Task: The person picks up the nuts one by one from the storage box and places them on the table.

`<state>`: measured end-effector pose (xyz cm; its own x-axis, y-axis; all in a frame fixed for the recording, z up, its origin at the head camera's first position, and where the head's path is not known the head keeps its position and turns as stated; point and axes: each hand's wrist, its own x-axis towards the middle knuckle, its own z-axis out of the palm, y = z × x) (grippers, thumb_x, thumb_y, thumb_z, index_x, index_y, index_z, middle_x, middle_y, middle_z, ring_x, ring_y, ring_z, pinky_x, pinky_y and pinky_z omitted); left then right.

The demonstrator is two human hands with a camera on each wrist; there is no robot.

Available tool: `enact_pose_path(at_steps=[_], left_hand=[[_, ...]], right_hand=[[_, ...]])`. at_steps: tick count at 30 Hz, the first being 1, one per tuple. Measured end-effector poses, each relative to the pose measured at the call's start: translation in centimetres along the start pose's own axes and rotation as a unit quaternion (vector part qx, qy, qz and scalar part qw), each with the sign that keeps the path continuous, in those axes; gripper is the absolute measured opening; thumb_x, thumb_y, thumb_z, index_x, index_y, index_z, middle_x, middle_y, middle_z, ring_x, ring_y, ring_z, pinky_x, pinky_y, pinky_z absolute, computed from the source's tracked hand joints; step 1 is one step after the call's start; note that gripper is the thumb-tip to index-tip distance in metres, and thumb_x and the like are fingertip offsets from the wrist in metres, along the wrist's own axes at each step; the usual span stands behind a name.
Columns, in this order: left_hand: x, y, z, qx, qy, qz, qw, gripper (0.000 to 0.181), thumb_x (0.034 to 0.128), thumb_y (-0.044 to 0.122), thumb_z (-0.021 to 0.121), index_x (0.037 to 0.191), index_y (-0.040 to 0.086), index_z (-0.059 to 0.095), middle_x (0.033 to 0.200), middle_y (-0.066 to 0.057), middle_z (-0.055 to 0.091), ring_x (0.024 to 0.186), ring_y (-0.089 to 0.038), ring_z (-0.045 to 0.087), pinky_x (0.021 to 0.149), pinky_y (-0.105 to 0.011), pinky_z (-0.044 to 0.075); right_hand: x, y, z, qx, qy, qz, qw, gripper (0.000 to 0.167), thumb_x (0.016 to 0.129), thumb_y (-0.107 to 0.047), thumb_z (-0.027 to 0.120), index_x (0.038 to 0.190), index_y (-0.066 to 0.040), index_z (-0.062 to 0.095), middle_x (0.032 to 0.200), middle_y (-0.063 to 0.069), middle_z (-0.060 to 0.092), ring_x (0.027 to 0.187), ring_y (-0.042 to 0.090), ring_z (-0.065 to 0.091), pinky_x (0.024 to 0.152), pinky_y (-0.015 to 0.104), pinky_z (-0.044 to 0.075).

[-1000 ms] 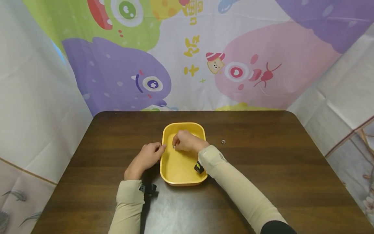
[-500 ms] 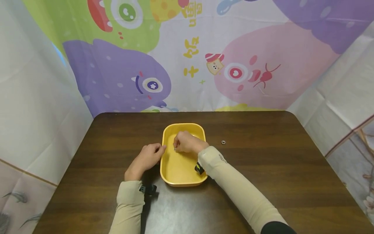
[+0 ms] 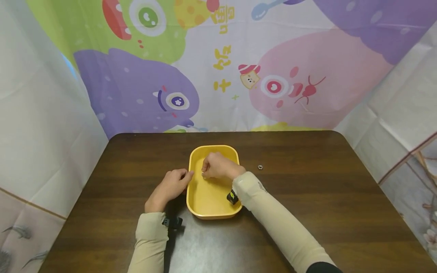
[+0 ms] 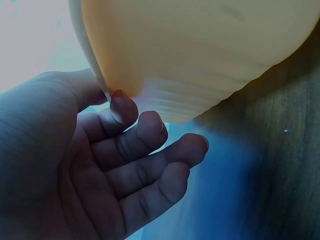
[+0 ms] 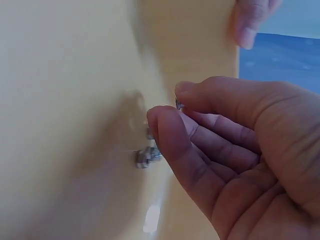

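Note:
A yellow plastic tray (image 3: 211, 201) stands in the middle of the table. My left hand (image 3: 172, 184) grips its left rim, thumb over the edge and index fingertip against the outer wall; the other fingers are bent loosely below in the left wrist view. Inside the tray, my right hand (image 3: 218, 166) pinches a small metal nut (image 5: 179, 104) between thumb and index finger, only a sliver of it showing. Below those fingertips, several metal nuts (image 5: 146, 157) lie on the tray floor, blurred in the right wrist view; the right hand hides them in the head view.
A single hex nut (image 3: 260, 167) lies on the dark wooden table (image 3: 307, 170), to the right of the tray. A cartoon-print cloth (image 3: 225, 106) hangs behind the table's far edge. Pale cloths (image 3: 44, 113) flank both sides.
Both hands stay almost where they were, with the left still on the tray rim. The right fingers shift slightly over the tray floor. The head view has tilted up a little.

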<state>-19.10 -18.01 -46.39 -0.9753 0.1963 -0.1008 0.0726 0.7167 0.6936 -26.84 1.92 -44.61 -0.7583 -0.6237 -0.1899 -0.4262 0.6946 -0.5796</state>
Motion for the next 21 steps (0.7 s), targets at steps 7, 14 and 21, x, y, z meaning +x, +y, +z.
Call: enact_pose_path(at_steps=[7, 14, 21], left_hand=[[0.0, -0.2, 0.1, 0.009, 0.0, 0.002, 1.0, 0.037, 0.1083, 0.031, 0.051, 0.081, 0.009, 0.06, 0.068, -0.005, 0.059, 0.058, -0.018, 0.053, 0.059, -0.03, 0.044], [0.1, 0.0, 0.1, 0.008, 0.0, 0.005, 1.0, 0.038, 0.1087, 0.031, 0.05, 0.079, 0.009, 0.06, 0.067, -0.005, 0.058, 0.058, -0.018, 0.052, 0.058, -0.03, 0.043], [0.1, 0.0, 0.1, 0.01, 0.002, 0.004, 0.9999, 0.039, 0.1081, 0.032, 0.05, 0.078, 0.009, 0.059, 0.065, -0.004, 0.057, 0.058, -0.017, 0.051, 0.058, -0.03, 0.043]], right_hand=[[-0.3, -0.5, -1.0, -0.002, 0.001, -0.012, 0.9999, 0.008, 0.093, -0.014, 0.076, 0.086, -0.01, 0.075, 0.072, -0.003, 0.07, 0.065, 0.01, 0.063, 0.067, 0.022, 0.052], [-0.9, -0.8, -1.9, 0.0, 0.006, -0.018, 0.9998, 0.009, 0.094, -0.016, 0.075, 0.088, -0.009, 0.073, 0.073, 0.0, 0.07, 0.064, 0.01, 0.063, 0.067, 0.023, 0.052], [-1.5, -0.9, -3.0, 0.021, 0.023, -0.007, 0.9995, 0.007, 0.093, -0.014, 0.077, 0.09, -0.01, 0.072, 0.079, 0.002, 0.073, 0.075, 0.022, 0.073, 0.067, 0.025, 0.055]])
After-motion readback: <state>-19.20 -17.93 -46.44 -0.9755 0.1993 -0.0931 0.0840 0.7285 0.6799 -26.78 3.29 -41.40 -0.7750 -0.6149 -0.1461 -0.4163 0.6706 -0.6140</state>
